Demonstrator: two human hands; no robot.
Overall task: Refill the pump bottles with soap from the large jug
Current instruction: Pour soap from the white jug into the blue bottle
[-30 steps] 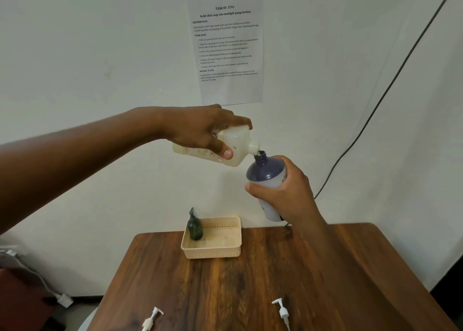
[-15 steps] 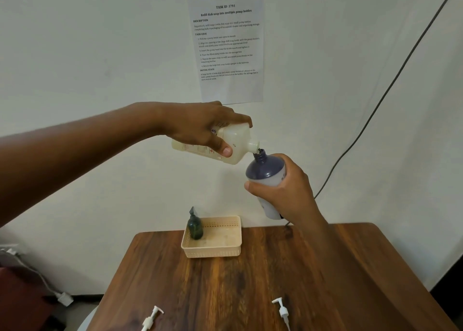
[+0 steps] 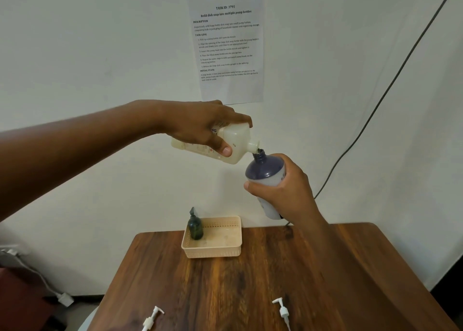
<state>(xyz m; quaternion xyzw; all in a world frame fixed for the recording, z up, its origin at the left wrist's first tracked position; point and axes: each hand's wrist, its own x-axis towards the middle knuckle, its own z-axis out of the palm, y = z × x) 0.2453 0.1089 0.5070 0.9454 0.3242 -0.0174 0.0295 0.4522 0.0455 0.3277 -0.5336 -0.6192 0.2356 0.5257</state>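
Note:
My left hand (image 3: 200, 125) grips the cream-coloured soap jug (image 3: 236, 142) from above, tipped on its side high over the table. The jug's spout touches the open neck of a purple-topped white pump bottle (image 3: 265, 173). My right hand (image 3: 283, 195) holds that bottle round its body, tilted a little to the left. Down on the table a dark green pump bottle (image 3: 195, 226), pump fitted, stands upright in the left end of a beige basket (image 3: 213, 251). Two loose white pump heads (image 3: 152, 318) (image 3: 283, 309) lie near the table's front edge.
The wooden table (image 3: 250, 285) stands against a white wall with a printed task sheet (image 3: 228, 47) taped above. A dark cable (image 3: 375, 105) runs diagonally down the wall on the right. A white cord and plug (image 3: 64, 299) lie on the floor at the left.
Both hands with jug and bottle have drifted slightly upward in view; the jug's spout stays at the bottle's neck.

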